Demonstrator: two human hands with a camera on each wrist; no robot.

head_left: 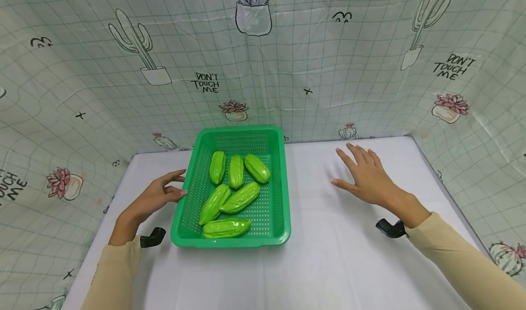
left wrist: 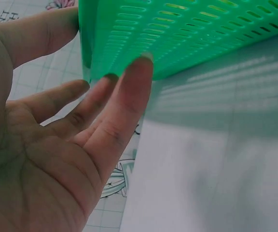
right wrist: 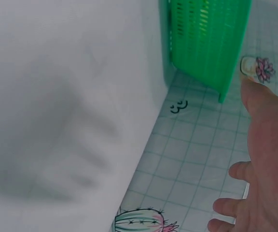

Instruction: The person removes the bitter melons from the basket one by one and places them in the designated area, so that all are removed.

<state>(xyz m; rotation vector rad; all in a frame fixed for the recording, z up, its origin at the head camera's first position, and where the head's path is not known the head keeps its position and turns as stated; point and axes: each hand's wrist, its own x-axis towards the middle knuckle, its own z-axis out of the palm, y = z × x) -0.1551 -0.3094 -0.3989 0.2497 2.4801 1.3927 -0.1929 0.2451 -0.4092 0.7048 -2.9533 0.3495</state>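
Observation:
On the white table stands a green plastic basket (head_left: 286,186) with slotted walls. Several glossy, ridged light-green bitter melons (head_left: 240,198) lie inside it, some overlapping. My left hand (head_left: 158,195) is at the basket's left side, with the thumb right at the rim. In the left wrist view, the other fingers (left wrist: 129,96) extend loosely beside the outer wall, curled round nothing. My right hand (head_left: 365,177) hovers over the table to the right of the basket, fingers spread and holding nothing. Its shadow falls on the cloth in the right wrist view.
A white cloth covers the table (head_left: 320,264). Behind and at both sides hangs a checked curtain (head_left: 296,63) printed with cacti and lettering, meeting the table's back edge close behind the basket. Black wrist mounts (head_left: 153,238) protrude below both hands.

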